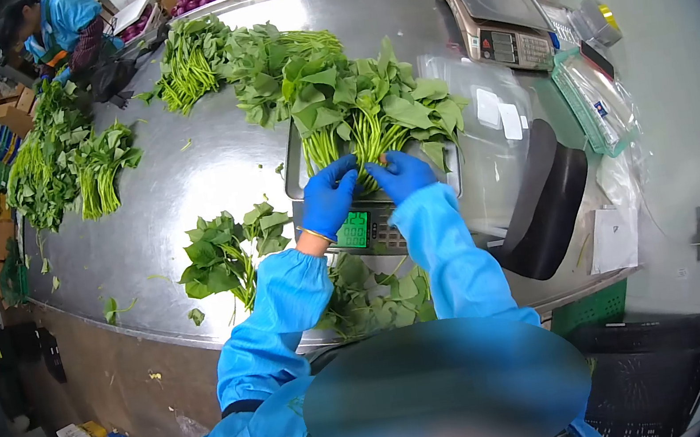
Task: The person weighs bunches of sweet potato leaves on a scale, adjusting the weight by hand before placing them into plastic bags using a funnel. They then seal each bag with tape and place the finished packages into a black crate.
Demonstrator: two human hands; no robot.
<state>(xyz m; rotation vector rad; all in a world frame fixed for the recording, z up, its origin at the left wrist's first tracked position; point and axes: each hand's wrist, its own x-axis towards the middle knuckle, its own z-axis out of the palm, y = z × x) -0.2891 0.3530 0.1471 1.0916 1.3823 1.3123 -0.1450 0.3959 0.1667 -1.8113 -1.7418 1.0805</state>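
1. Nearest: loose greens (379, 295) sit between the lit scale (390, 236) and the worktop's (154, 161) near edge.
2. Over the scale, the right hand's (402, 175) grip looks clamped on some stems (370, 135); the left hand (329, 199) touches them too, can't tell how tightly. Both are about equally close.
3. The leafy bunch (383, 106) is on the scale, stems pointing back at the person, leaves away.
4. Right of the scale's kinda cramped: clear container (487, 172). Way roomier left.
5. Beyond the scale, leftward: more bunches (194, 61).
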